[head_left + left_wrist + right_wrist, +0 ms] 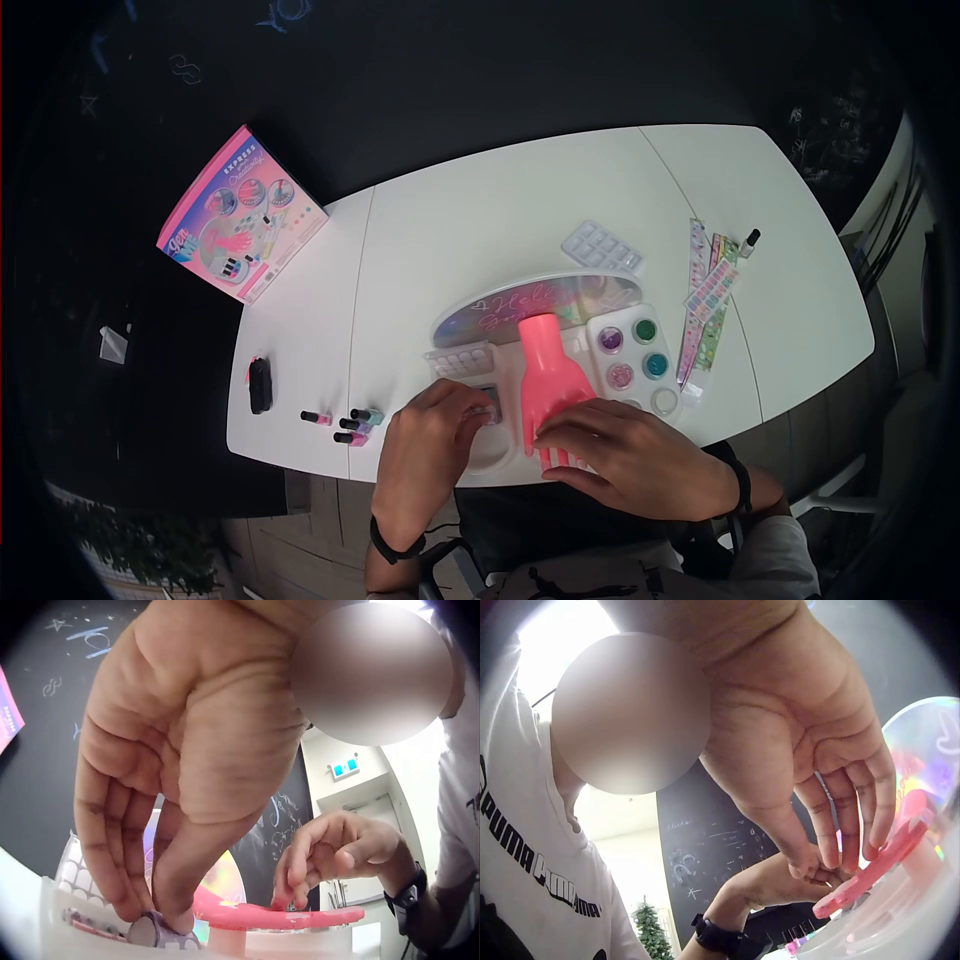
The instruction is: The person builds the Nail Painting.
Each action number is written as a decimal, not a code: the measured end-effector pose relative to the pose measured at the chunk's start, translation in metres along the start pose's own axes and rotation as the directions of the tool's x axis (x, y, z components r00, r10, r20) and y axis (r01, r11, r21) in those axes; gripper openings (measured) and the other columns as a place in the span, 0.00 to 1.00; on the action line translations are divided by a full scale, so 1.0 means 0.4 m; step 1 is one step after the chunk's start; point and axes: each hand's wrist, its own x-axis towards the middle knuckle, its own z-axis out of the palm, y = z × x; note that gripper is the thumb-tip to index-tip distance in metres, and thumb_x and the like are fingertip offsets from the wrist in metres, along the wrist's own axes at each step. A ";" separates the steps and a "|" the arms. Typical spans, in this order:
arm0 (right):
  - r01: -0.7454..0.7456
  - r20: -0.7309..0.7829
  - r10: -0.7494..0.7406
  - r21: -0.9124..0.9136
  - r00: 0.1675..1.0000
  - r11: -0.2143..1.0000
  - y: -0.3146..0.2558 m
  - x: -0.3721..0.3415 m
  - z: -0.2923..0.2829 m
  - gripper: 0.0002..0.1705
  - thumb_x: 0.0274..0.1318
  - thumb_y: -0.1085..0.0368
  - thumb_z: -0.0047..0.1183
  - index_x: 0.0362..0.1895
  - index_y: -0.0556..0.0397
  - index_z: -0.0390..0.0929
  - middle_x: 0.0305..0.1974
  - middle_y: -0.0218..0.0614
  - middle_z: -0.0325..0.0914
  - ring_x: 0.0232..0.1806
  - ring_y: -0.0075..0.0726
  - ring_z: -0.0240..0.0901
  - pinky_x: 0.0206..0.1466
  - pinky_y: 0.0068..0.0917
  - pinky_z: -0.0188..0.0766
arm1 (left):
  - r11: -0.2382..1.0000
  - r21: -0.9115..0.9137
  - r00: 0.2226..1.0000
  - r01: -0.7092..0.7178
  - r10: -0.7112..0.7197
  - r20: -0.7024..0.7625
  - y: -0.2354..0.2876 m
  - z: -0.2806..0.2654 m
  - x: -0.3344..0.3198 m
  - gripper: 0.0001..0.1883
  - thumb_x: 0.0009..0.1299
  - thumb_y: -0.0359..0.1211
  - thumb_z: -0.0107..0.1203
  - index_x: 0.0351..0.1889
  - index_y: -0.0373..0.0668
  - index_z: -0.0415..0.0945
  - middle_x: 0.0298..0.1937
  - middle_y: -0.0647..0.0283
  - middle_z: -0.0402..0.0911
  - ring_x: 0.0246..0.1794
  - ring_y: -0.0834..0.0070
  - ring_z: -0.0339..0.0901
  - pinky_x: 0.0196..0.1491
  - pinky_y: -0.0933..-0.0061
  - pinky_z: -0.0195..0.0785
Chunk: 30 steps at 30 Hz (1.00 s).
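A pink model hand (548,375) lies on a white tray base (508,380) with an iridescent upright panel (470,318) behind it. To its left, my left hand (425,450) pinches a small lilac cylinder (144,931) between thumb and fingertips, low over the tray in the left wrist view. My right hand (635,460) is over the model's fingers, its own fingers loosely bent and the fingertips at the pink surface (877,870) in the right wrist view; whether they press on it, I cannot tell. The right hand partly hides the model's fingers in the head view.
Glitter pots (620,376) sit in a white holder right of the model. Sticker strips (692,300) and a black-capped bottle (750,243) lie farther right. An empty palette (602,247) is behind the panel. Several polish bottles (350,438), a black case (260,386) and a box (243,225) are left.
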 end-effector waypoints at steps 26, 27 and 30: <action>0.002 -0.001 -0.002 -0.009 1.000 1.000 0.002 -0.002 0.004 0.19 0.78 0.57 0.70 0.59 0.58 0.84 0.58 0.42 0.85 0.61 0.51 0.88 0.63 0.45 0.87 | 0.999 0.025 0.998 0.040 -0.039 -0.047 0.003 0.023 -0.012 0.05 0.74 0.24 0.74 0.46 0.40 0.95 0.47 0.57 0.95 0.43 0.53 0.94 0.45 0.54 0.86; 0.008 -0.004 -0.009 -0.016 1.000 1.000 0.002 -0.003 0.004 0.19 0.78 0.57 0.70 0.60 0.58 0.84 0.58 0.42 0.85 0.61 0.51 0.88 0.63 0.45 0.87 | 0.997 0.066 0.998 0.042 -0.039 -0.046 0.003 0.024 -0.014 0.05 0.74 0.24 0.75 0.46 0.40 0.95 0.47 0.58 0.95 0.45 0.53 0.94 0.45 0.53 0.86; 0.001 0.001 -0.001 -0.019 1.000 1.000 0.001 -0.004 0.003 0.19 0.78 0.58 0.70 0.59 0.57 0.84 0.58 0.42 0.85 0.61 0.50 0.88 0.62 0.46 0.88 | 0.995 0.102 0.997 0.019 -0.011 -0.076 -0.009 0.025 -0.022 0.09 0.70 0.19 0.76 0.46 0.39 0.95 0.46 0.58 0.96 0.43 0.58 0.96 0.45 0.60 0.87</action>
